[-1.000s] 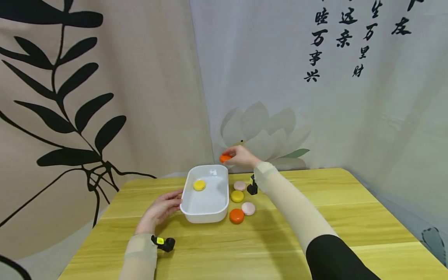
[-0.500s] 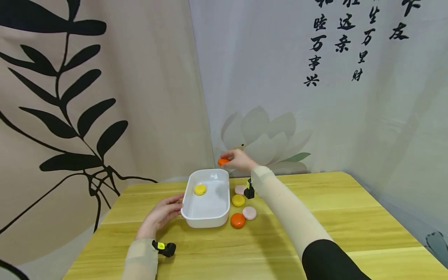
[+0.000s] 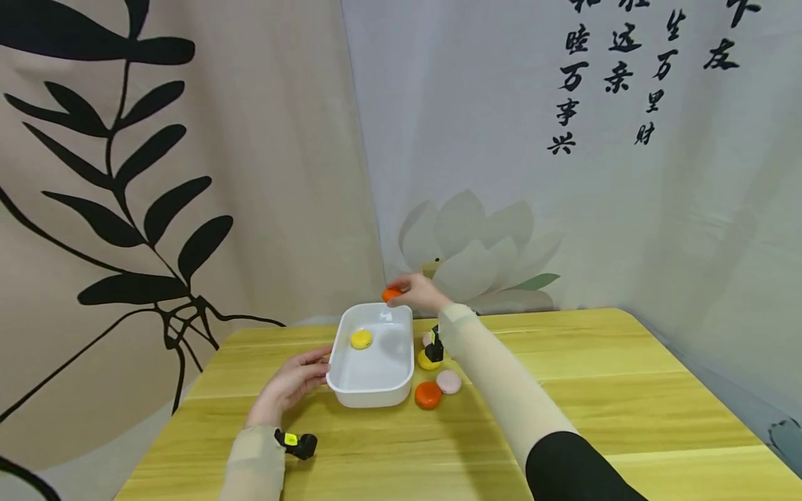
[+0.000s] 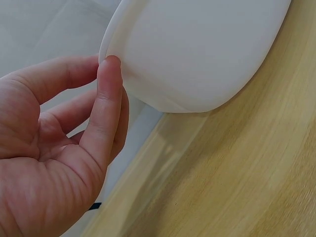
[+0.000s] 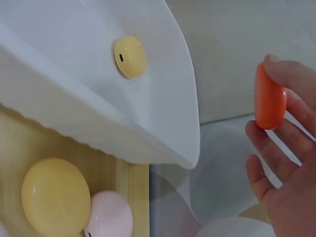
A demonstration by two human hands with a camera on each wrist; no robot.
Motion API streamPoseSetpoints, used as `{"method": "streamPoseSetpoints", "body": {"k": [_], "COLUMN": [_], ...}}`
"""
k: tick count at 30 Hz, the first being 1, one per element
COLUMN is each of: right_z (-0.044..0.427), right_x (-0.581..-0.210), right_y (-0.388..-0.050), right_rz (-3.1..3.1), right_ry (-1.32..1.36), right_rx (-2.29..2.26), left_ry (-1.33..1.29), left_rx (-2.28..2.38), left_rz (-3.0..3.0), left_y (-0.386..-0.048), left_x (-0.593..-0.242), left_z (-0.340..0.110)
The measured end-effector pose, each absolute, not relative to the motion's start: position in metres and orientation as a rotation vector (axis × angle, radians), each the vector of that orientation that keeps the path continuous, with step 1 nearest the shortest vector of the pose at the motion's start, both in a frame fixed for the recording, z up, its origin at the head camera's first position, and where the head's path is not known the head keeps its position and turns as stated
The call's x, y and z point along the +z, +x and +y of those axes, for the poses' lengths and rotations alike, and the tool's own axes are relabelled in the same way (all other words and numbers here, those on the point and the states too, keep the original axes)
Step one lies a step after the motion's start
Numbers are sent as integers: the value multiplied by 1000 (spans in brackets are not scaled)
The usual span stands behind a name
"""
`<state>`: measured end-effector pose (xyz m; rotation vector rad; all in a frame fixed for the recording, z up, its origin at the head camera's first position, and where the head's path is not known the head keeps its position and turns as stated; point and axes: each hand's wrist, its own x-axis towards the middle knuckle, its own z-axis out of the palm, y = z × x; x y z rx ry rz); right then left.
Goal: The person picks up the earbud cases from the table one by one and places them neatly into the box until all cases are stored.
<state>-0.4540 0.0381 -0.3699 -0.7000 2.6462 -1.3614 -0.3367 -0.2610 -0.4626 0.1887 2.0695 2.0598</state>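
A white rectangular tub (image 3: 370, 398) stands on the wooden table, with a yellow glossy disc (image 3: 360, 339) lying inside. My left hand (image 3: 294, 383) holds the tub's left rim. In the left wrist view its fingertips (image 4: 109, 66) lie against the outer wall, with another digit ending at the rim. My right hand (image 3: 420, 294) pinches a thick orange disc (image 5: 269, 98) between thumb and fingers. It hovers above the tub's far right corner, over the wall side. Right of the tub lie an orange disc (image 3: 428, 394), a pink disc (image 3: 448, 381) and a yellow disc (image 3: 429, 360).
Another pink disc (image 3: 428, 339) is partly hidden behind the black right wrist camera (image 3: 434, 346). The table (image 3: 626, 403) ends just behind the tub. Beyond hangs a cloth backdrop (image 3: 294, 174) printed with leaves, a flower and writing.
My right hand has moved slightly left with the orange disc, toward the tub's far edge. My left hand stays at the rim. The head view has tilted a little.
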Motion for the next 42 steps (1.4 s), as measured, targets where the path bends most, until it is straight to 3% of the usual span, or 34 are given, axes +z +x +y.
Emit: {"method": "streamPoseSetpoints", "body": {"k": [42], "right_z": [-6], "right_x": [-401], "right_y": [-453], "right_rz": [2699], "right_ry": [-431], "right_rx": [-1509], "left_ry": [199], "left_rx": [2087], "left_rz": [2053], "left_y": [-334], "left_x": [-463], "left_z": [-260]}}
